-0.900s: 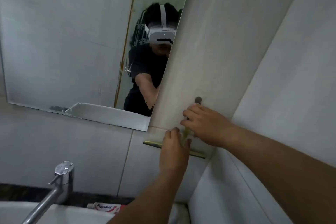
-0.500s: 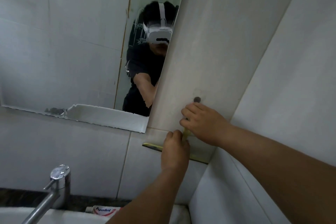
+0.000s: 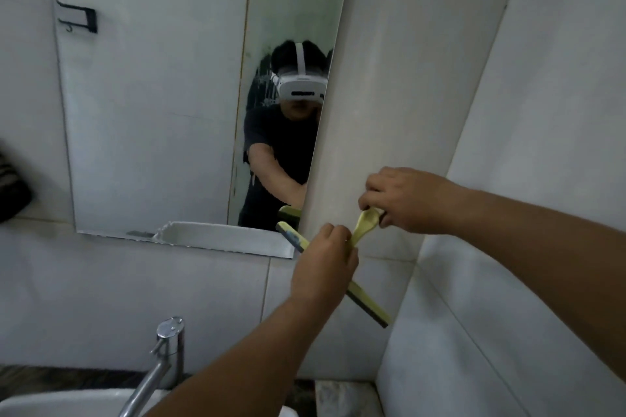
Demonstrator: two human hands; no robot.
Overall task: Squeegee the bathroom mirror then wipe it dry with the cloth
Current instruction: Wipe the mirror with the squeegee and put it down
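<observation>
Gripping the squeegee [image 3: 364, 301] (both hands [image 3: 325, 267] curled) beside the tiled wall's [image 3: 559, 112] mirror [image 3: 152, 112].

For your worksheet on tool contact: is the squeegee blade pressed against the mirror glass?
No: both hands hold the squeegee off the mirror, beside its lower right corner.

Yellow-green squeegee [image 3: 367, 305], blade slanting down-right off wall, beside frameless mirror [image 3: 152, 112] lower right corner
</observation>
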